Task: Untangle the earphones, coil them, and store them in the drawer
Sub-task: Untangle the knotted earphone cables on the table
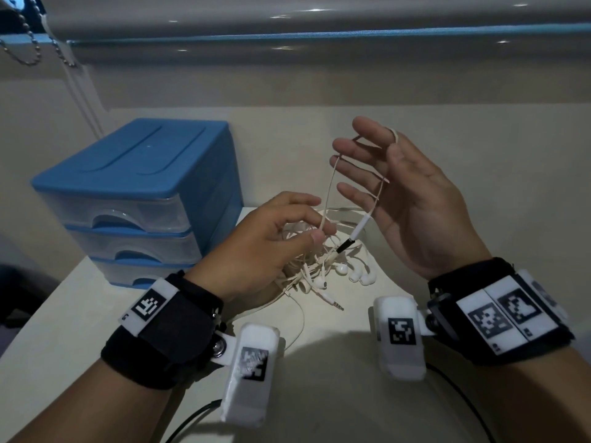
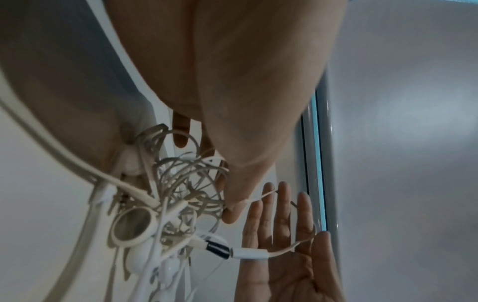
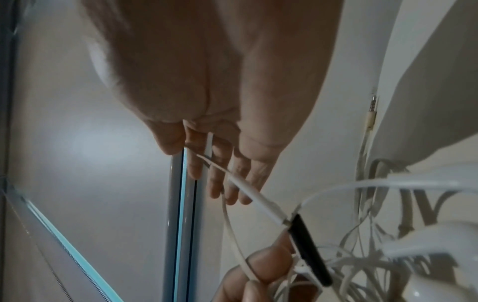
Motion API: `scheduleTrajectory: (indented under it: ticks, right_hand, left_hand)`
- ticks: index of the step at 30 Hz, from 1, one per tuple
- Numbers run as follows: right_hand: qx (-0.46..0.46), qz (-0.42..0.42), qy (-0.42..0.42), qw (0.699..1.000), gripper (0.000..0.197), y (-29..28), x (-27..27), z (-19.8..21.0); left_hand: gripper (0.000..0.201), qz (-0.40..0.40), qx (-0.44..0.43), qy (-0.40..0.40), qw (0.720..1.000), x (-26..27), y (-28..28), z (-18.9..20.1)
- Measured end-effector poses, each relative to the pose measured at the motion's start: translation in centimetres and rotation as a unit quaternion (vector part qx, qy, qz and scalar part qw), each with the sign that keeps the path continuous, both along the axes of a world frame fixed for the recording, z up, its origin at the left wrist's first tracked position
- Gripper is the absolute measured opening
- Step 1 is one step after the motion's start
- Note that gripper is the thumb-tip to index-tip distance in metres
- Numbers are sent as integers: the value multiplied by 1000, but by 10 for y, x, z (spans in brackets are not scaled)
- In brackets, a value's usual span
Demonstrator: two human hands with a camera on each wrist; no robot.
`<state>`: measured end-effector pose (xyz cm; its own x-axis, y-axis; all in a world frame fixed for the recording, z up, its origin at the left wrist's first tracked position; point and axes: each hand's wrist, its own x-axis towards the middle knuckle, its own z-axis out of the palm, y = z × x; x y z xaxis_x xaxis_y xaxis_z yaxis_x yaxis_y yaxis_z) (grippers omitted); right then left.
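Left hand (image 1: 271,238): thumb and forefinger pinched one strand of the earphone cable (image 1: 329,193) just above the tangle. Right hand (image 1: 393,193): raised, palm turned inward, fingers spread and nearly straight, with the cable looped across them and over the thumb; it clamped nothing. In-line remote (image 1: 359,227): white, with a black end, it hung from the right-hand loops, between the two hands. Tangle of earphones (image 1: 319,266): lay on the white table (image 1: 96,314), under and just beside the left hand, earbuds and a plug showing at its near edge. Blue drawer unit (image 1: 134,199): stood to the left of the tangle, its three drawers closed. Handling advice, as a judgement: feed slack from the pinch without tugging, keep the right fingers apart so loops stay even, and free knots in the heap before winding further, lest the coil tighten them.
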<state>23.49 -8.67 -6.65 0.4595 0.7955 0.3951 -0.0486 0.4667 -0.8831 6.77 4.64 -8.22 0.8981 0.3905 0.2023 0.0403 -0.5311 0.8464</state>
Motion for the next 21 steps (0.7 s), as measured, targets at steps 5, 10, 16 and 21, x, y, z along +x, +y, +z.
scheduleTrajectory:
  ticks: [5, 10, 16, 21]
  right_hand:
    - [-12, -90, 58, 994, 26, 4, 2, -2]
    - [-139, -214, -29, 967, 23, 6, 8, -11]
    - [-121, -330, -216, 911, 62, 0, -4, -7]
    - [-106, -181, -419, 883, 34, 5, -9, -8]
  left_hand:
    - [15, 5, -20, -16, 1000, 0, -2, 0]
    - [15, 26, -15, -14, 999, 0, -2, -1]
    - [16, 38, 8, -11, 999, 0, -2, 0]
    - [18, 43, 4, -14, 999, 1, -2, 0]
